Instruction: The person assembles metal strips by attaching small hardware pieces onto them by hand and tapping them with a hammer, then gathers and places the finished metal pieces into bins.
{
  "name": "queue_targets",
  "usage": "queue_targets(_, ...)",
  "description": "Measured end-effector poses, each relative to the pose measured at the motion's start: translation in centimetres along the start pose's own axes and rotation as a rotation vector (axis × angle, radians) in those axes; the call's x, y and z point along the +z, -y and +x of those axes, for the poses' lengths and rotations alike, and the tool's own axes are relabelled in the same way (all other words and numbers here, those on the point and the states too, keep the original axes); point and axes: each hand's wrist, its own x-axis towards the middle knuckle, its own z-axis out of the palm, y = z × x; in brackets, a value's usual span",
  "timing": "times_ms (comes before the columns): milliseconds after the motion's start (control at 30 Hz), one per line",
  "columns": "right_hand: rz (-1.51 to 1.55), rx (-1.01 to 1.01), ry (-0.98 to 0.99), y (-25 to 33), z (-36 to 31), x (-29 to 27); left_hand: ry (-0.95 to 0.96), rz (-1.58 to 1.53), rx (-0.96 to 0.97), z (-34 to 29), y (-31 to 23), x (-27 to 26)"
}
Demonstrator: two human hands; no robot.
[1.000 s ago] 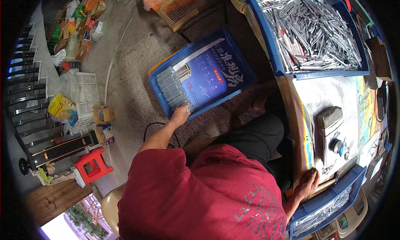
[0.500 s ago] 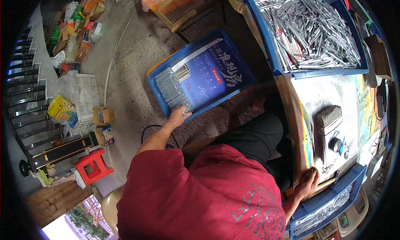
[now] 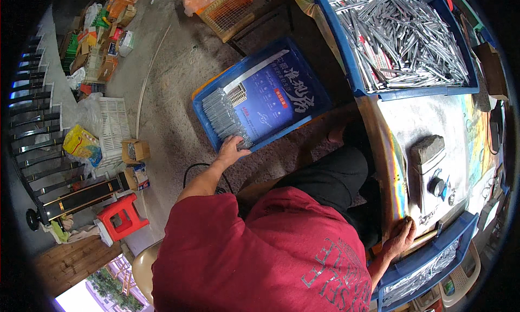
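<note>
Thin silvery metal strips (image 3: pixel 221 114) lie side by side in a row along the left end of a blue tray (image 3: pixel 320 107). My left hand (image 3: pixel 232 150) is at the tray's near left corner, its fingers bent round the strips at the near end of the row. My right hand (image 3: pixel 400 239) rests at the edge of the worktable (image 3: pixel 398 120), fingers curled together; what they hold, if anything, is hidden. Beyond it on the tabletop are a dark stone-like block (image 3: pixel 428 149) and a round black knob (image 3: pixel 436 187).
A blue bin (image 3: pixel 357 87) heaped with loose metal strips stands on the table's far end. Another blue bin (image 3: pixel 457 247) of strips sits beside my right hand. To the left are a red stool (image 3: pixel 122 219), a white plastic crate (image 3: pixel 112 125) and small cardboard boxes (image 3: pixel 135 149).
My left hand has shifted slightly and turned, so its bent fingers now show over the near end of the row. My right hand stays at the table edge.
</note>
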Motion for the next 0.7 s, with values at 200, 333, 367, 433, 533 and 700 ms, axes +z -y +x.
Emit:
queue_targets(200, -0.021, -0.027, 0.033, -0.3, 0.4, -0.4, 0.009, -0.009, -0.03, -0.1, -0.7, -0.5)
queue_targets(333, -0.061, -0.008, 0.029, 0.2, 0.3, -0.4, 0.033, -0.037, -0.083, 0.0, -1.3, -0.8)
queue_targets(367, -0.108, 0.005, 0.03, 0.3, 0.3, -0.6, 0.042, -0.039, -0.079, 0.1, -1.6, -1.0)
queue_targets(433, -0.072, -0.001, 0.046, -0.2, 0.4, -0.7, 0.047, -0.038, -0.086, -0.1, -1.3, -1.3)
queue_targets(533, -0.037, -0.006, 0.031, -0.7, 0.4, -0.9, 0.052, -0.062, -0.048, 0.2, -0.6, -1.1)
queue_targets(700, -0.032, -0.005, 0.026, -0.8, 0.5, -1.3, -0.09, -0.108, -0.061, 1.0, 0.9, -0.5)
